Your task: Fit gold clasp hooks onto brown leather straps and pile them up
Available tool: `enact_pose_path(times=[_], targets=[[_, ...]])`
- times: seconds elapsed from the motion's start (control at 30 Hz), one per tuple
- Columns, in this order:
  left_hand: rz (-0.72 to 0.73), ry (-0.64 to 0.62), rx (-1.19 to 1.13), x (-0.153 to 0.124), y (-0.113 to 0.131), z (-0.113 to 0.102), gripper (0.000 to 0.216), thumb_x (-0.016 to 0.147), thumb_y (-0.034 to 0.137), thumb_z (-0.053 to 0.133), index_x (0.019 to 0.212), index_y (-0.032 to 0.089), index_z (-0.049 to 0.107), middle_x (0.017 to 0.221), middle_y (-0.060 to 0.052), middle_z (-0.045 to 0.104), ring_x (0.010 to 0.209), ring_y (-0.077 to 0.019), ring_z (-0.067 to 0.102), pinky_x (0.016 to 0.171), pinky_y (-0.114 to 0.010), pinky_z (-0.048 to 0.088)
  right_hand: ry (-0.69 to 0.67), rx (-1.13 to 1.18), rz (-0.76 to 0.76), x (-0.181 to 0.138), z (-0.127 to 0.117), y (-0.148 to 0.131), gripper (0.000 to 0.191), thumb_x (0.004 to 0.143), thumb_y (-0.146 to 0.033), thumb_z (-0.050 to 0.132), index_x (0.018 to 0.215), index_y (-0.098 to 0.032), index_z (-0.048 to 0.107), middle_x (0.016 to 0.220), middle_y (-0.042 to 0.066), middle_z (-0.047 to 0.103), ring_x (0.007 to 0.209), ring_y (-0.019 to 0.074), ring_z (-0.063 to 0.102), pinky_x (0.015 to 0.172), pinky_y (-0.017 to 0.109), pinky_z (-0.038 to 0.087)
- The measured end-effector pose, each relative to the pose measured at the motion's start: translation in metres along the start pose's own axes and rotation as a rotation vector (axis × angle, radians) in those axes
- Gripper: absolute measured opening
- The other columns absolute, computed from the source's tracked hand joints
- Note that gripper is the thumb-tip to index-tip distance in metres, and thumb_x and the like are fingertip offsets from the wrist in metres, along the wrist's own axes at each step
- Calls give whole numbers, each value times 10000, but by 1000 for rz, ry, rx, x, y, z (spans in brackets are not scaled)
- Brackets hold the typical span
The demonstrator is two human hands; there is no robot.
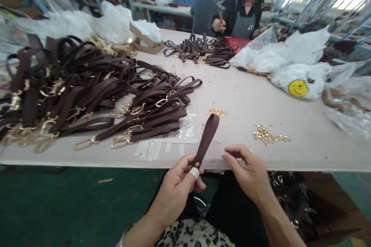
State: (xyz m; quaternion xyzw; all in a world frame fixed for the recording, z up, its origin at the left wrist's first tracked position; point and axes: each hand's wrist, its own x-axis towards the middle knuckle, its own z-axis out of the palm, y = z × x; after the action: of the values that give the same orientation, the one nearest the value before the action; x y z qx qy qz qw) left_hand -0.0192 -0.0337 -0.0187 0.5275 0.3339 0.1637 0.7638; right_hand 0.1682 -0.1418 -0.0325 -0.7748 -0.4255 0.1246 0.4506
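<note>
My left hand [176,187] is closed around the lower end of a dark brown looped wrist strap [207,137], with white tape around the thumb. The loop points up and away from me, and a gold rivet [197,164] shows just above the thumb. To the right, apart from the strap, my right hand [249,173] has its thumb and index finger drawn close in a pinch. Anything between those fingertips is too small to make out. Small gold rivet pieces lie on the table in a near-right pile [266,135] and a pile behind the strap [217,112].
Many brown straps with gold clasps [95,88] heap on the left of the table [232,92]. More straps [199,50] lie at the back. Plastic bags [301,73] sit on the right. Across the table, a person [243,15] holds a hammer [220,9]. A cardboard box [333,200] stands below right.
</note>
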Motion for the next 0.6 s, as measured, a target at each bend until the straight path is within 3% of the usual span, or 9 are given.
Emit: enact_pose_path(times=[0.1, 0.23, 0.33, 0.6], targets=[[-52, -26, -55, -2, -5, -9, 292, 955, 331, 567, 1193, 173, 632, 713, -7, 643, 655, -117, 587, 639, -212, 435, 218, -415, -121, 17, -43, 43, 230, 910, -359, 588, 1051, -199, 673, 923, 55, 720, 811, 194, 668, 819, 343, 519], [-25, 6, -221, -5, -13, -14, 292, 952, 391, 570, 1108, 172, 684, 844, -40, 661, 670, -115, 538, 631, -232, 425, 166, -755, -232, 35, -77, 87, 228, 936, -282, 507, 1088, -193, 652, 1027, 87, 730, 926, 239, 680, 858, 381, 523], [-15, 21, -310, -5, -14, -11, 316, 946, 388, 556, 1079, 156, 725, 962, -80, 681, 700, -124, 537, 627, -244, 435, 67, -870, -317, 43, -82, 98, 208, 949, -247, 485, 1073, -188, 641, 1028, 96, 734, 934, 250, 678, 860, 387, 524], [-158, 56, -357, 1, -5, -1, 287, 759, 293, 801, 994, 132, 760, 856, -49, 700, 702, -94, 588, 660, -191, 471, -61, -1014, -454, 56, -83, 96, 237, 940, -197, 467, 1068, -151, 661, 955, 120, 736, 880, 260, 680, 851, 386, 507]])
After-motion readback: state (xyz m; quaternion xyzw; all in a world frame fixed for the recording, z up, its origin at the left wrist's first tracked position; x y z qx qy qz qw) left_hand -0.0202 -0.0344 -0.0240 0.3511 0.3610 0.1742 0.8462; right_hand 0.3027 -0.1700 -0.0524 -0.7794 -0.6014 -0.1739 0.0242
